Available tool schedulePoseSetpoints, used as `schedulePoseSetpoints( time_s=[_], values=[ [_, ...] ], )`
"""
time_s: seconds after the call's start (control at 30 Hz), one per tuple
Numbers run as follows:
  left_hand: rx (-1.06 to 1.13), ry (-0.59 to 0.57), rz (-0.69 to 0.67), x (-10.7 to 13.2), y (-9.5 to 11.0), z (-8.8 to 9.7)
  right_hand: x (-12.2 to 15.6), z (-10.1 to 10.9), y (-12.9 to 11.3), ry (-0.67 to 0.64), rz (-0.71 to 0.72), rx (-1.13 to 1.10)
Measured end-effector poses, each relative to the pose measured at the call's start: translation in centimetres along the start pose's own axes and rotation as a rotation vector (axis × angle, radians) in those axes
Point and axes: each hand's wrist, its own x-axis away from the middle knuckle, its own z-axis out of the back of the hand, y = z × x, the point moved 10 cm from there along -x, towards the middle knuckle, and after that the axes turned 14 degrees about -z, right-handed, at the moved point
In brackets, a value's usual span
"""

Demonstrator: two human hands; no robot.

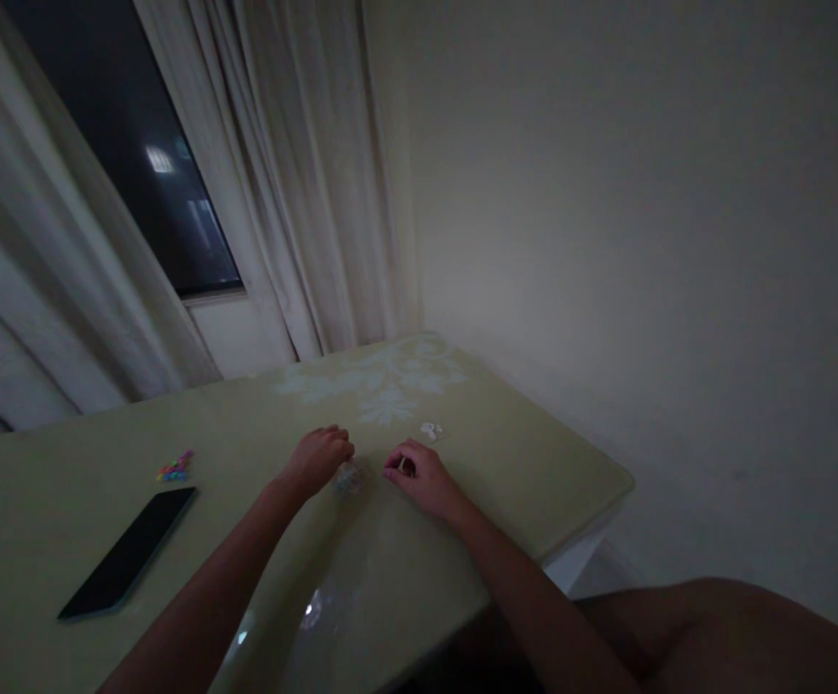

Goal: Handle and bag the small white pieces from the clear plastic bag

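Observation:
My left hand point(321, 458) hangs palm down at the left edge of a small heap of clear, shiny pieces point(350, 477). Its fingers are bent down and pressed together, and their tips are hidden, so whatever they grip cannot be made out. Just right of the heap, my right hand point(422, 474) rests by the table surface with thumb and forefinger curled into a pinch. Anything between those fingertips is too small to name. Beyond the right hand lies a little group of white pieces point(431, 431).
The pale glossy table point(505, 482) has a white leaf pattern towards its far corner. On the left lie a dark flat tablet-like slab point(129, 551) and a small pile of colourful pieces point(175, 468). Behind stand curtains point(317, 173), a dark window and a wall point(607, 241).

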Motion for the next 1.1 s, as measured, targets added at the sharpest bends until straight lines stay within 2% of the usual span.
schedulePoseSetpoints(
  time_s=[0.13,0.23,0.37,0.47,0.57,0.67,0.73,0.83,0.97,1.1],
  values=[
    [-0.005,-0.038,-0.012,-0.1,0.0,-0.2,-0.1,-0.2,0.2,0.014,0.008,-0.004],
    [0.012,-0.024,0.000,0.2,-0.1,0.0,-0.3,0.7,0.0,0.090,0.053,0.006],
    [0.054,0.054,0.054,1.4,-0.5,0.1,-0.1,4.8,0.3,0.390,0.071,0.057],
    [0.070,0.155,0.159,3.3,-0.9,-0.9,0.2,7.2,1.0,0.562,-0.003,0.216],
    [0.133,0.345,0.294,5.9,-0.9,-2.3,0.1,7.3,2.2,0.551,-0.129,0.428],
    [0.248,0.412,0.312,7.0,0.1,-4.2,0.1,6.4,3.5,0.481,-0.239,0.599],
    [0.329,0.437,0.278,7.0,0.8,-4.5,0.1,5.8,4.3,0.438,-0.284,0.672],
    [0.432,0.458,0.189,6.4,1.7,-4.0,0.0,5.3,5.2,0.407,-0.305,0.725],
    [0.496,0.431,0.106,5.8,2.9,-3.4,-0.1,5.5,5.2,0.417,-0.249,0.691],
    [0.508,0.397,0.079,5.7,3.7,-3.4,-0.2,6.0,4.8,0.461,-0.240,0.671]
  ],
)
